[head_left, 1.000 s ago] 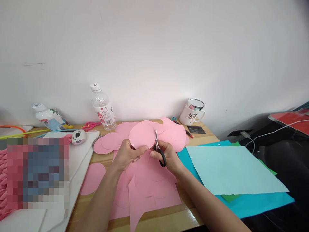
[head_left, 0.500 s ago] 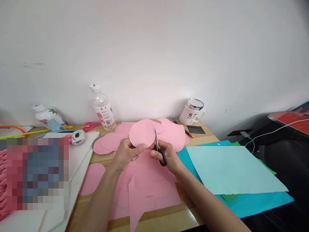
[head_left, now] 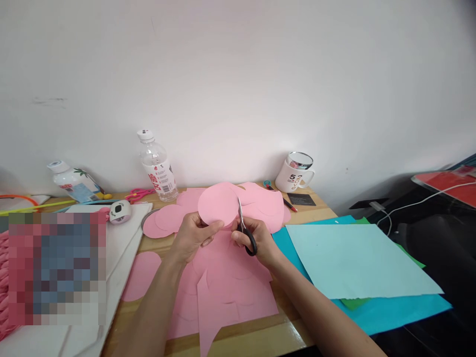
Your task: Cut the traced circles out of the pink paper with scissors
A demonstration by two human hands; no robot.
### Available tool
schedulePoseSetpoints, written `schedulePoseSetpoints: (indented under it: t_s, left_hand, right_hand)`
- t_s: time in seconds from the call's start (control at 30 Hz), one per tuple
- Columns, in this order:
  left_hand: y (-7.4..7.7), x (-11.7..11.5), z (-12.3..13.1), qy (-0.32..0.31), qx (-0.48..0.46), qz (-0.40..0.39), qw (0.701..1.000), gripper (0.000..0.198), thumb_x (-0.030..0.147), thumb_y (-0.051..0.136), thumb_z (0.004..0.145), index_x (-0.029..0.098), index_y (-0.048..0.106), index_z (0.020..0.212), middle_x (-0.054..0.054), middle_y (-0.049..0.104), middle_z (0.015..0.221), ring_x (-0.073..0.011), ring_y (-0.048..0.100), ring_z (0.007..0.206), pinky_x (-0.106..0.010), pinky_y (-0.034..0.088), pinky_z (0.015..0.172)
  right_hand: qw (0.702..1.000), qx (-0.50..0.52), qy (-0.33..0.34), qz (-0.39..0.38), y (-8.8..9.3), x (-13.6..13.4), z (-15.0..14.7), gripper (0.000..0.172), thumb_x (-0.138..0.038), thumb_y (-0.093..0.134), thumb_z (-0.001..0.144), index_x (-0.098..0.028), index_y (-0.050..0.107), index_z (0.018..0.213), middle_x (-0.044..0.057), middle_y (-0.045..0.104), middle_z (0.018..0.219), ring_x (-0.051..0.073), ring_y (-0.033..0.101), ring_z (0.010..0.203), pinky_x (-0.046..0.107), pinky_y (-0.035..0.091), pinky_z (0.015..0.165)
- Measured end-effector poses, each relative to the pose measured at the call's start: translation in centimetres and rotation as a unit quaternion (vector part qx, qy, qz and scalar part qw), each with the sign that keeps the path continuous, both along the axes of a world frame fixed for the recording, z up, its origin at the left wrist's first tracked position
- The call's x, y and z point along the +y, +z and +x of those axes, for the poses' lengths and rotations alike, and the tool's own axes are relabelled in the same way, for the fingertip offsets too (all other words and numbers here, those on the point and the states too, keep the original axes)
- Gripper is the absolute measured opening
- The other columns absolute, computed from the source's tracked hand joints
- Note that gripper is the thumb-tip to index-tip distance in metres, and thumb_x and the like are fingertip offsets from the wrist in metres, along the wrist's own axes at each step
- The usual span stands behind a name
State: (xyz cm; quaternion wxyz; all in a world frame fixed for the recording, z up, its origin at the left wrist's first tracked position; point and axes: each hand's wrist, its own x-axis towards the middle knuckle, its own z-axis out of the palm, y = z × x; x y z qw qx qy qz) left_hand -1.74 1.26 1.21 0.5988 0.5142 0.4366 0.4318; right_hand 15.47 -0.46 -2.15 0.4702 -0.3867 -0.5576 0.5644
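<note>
My left hand (head_left: 195, 235) pinches a round pink paper (head_left: 218, 203) by its lower edge, thumb on top. My right hand (head_left: 256, 239) grips black-handled scissors (head_left: 248, 239), with a finger and thumb in the loops. The blades point up along the right edge of the circle; whether they are fully closed is hard to make out. Beneath both hands lie pink paper sheets and offcuts (head_left: 226, 292). More cut pink circles (head_left: 163, 221) rest to the left of the pile, and a single pink circle (head_left: 143, 275) lies near my left forearm.
A clear bottle (head_left: 159, 168) and a white mug (head_left: 295, 173) stand by the wall. Pink scissors (head_left: 139, 193) lie left of the bottle. Pale blue paper (head_left: 360, 258) tops blue and green sheets at right. White boards (head_left: 122, 243) are at left.
Almost nothing differs. The paper circle has shifted very slightly left, while both hands keep their hold.
</note>
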Motion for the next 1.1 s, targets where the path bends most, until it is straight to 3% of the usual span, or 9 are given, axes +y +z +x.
schedulePoseSetpoints:
  t_s: [0.23,0.5,0.8,0.93,1.1]
  left_hand:
    - [-0.3,0.2,0.0,0.01,-0.031,0.004,0.999,0.033,0.029,0.078,0.061,0.016,0.049,0.053,0.007,0.044,0.039,-0.0044,0.036,0.036,-0.021,0.027,0.039]
    - [0.1,-0.1,0.4,-0.011,-0.062,0.0,0.998,0.033,0.042,0.073,0.07,0.015,0.056,0.067,0.002,0.061,0.054,-0.0079,0.048,0.035,-0.022,0.034,0.035]
    - [-0.5,-0.1,0.7,-0.018,-0.046,-0.006,0.999,0.037,0.047,0.069,0.074,0.013,0.057,0.062,-0.001,0.061,0.058,-0.007,0.047,0.035,-0.023,0.035,0.037]
    - [-0.8,-0.3,0.7,-0.035,-0.034,0.007,0.999,0.036,0.045,0.064,0.079,0.013,0.06,0.064,0.001,0.054,0.047,-0.0086,0.046,0.037,-0.024,0.036,0.04]
    - [-0.6,-0.3,0.8,0.013,-0.015,0.001,1.0,0.028,0.035,0.072,0.072,0.014,0.058,0.059,0.001,0.056,0.052,-0.0062,0.042,0.035,-0.023,0.031,0.037]
  right_hand:
    - [1.0,0.005,0.004,-0.001,-0.2,0.0,0.1,0.035,-0.047,0.074,0.069,-0.018,0.055,0.064,-0.004,0.047,0.052,0.01,0.04,0.049,0.024,0.031,0.046]
    - [0.999,-0.028,-0.005,-0.017,0.4,-0.4,-0.4,0.042,-0.054,0.074,0.066,-0.017,0.054,0.062,-0.004,0.049,0.051,0.009,0.039,0.048,0.023,0.03,0.045]
    - [1.0,-0.018,-0.009,-0.023,-0.2,-0.4,-0.7,0.044,-0.056,0.074,0.065,-0.017,0.054,0.063,-0.004,0.049,0.05,0.009,0.039,0.047,0.023,0.03,0.045]
    - [1.0,-0.004,-0.003,-0.022,-0.5,-0.5,-0.9,0.039,-0.051,0.074,0.067,-0.017,0.055,0.064,-0.004,0.049,0.05,0.009,0.038,0.046,0.023,0.029,0.045]
    - [1.0,-0.005,0.005,-0.027,-0.6,-0.5,-1.1,0.037,-0.048,0.075,0.067,-0.018,0.054,0.064,-0.004,0.047,0.05,0.009,0.038,0.046,0.023,0.028,0.045]
